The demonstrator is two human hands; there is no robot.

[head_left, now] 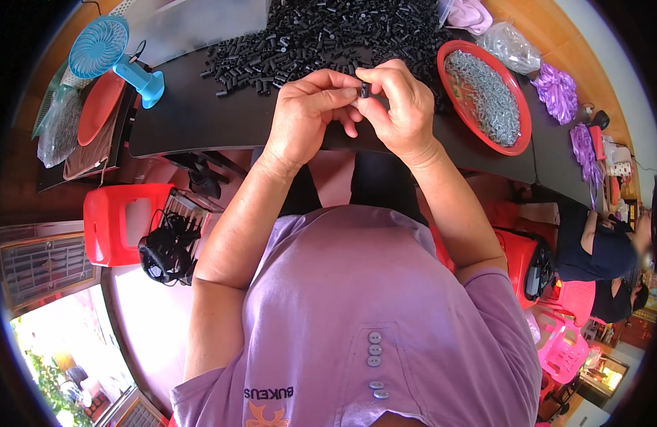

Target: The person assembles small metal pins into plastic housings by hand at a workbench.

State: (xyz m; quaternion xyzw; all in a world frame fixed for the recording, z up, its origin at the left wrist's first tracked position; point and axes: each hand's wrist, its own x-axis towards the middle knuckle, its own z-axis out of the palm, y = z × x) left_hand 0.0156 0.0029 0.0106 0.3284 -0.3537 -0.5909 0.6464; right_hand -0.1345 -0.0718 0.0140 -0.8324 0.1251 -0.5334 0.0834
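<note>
My left hand (310,114) and my right hand (399,107) meet above the front edge of the black table (193,114). Between their fingertips they pinch one small black cylindrical part (364,90). Just beyond the hands lies a big heap of the same black parts (321,35). To the right of my right hand stands a red round tray (517,139) filled with small silver metal pieces (485,96).
A blue hand-held fan (108,53) stands at the table's left, beside a red plate (101,107) and a clear bag. Purple plastic bags (556,89) lie at the right. A red stool (118,224) sits below left. Another person in dark clothes (599,249) sits at the right.
</note>
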